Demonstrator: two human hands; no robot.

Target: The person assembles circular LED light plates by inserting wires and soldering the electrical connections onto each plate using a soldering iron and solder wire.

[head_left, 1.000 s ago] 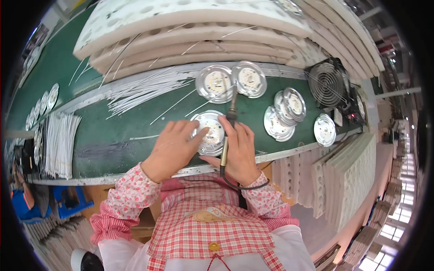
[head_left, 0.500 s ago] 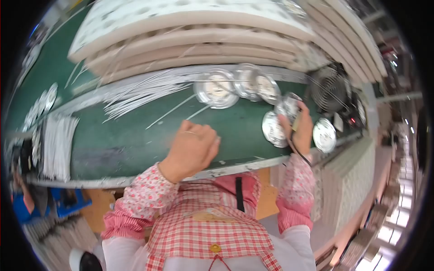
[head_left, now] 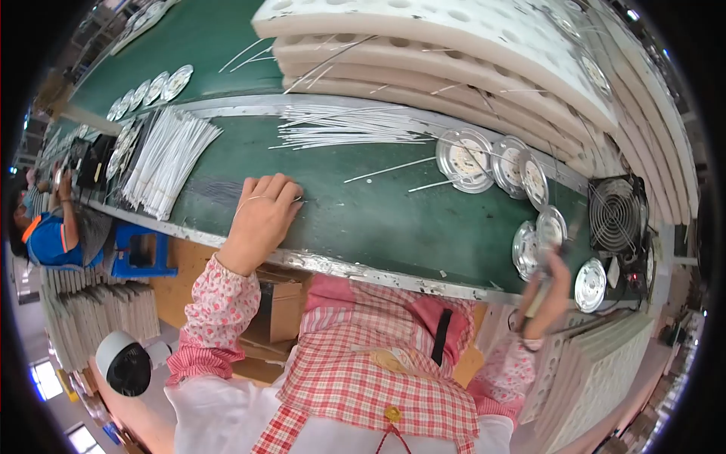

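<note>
My left hand [head_left: 265,216] is over the front of the green bench, fingers curled and pressed together. Whatever they hold, if anything, is hidden. Beside it lie thin dark wires [head_left: 215,191], with a bundle of white wires [head_left: 170,163] further left. My right hand [head_left: 550,291], smeared by motion, is closed around the pale handle of a soldering iron [head_left: 538,297]; its tip is blurred. Just beyond it are two round silver lamp discs, one [head_left: 525,250] partly under another [head_left: 551,225]. A single disc [head_left: 590,285] lies to the right.
Loose white wires [head_left: 340,127] and more discs [head_left: 464,160] lie at the back, below stacked foam trays [head_left: 446,64]. A black fan [head_left: 614,216] stands at the right end. A co-worker in blue [head_left: 53,238] sits far left, near a blue stool [head_left: 144,252].
The view has swung left, so the bench appears further right. My right hand has drawn back from the two overlapping discs with the soldering iron. My left hand stays curled, now nearer the dark wires.
</note>
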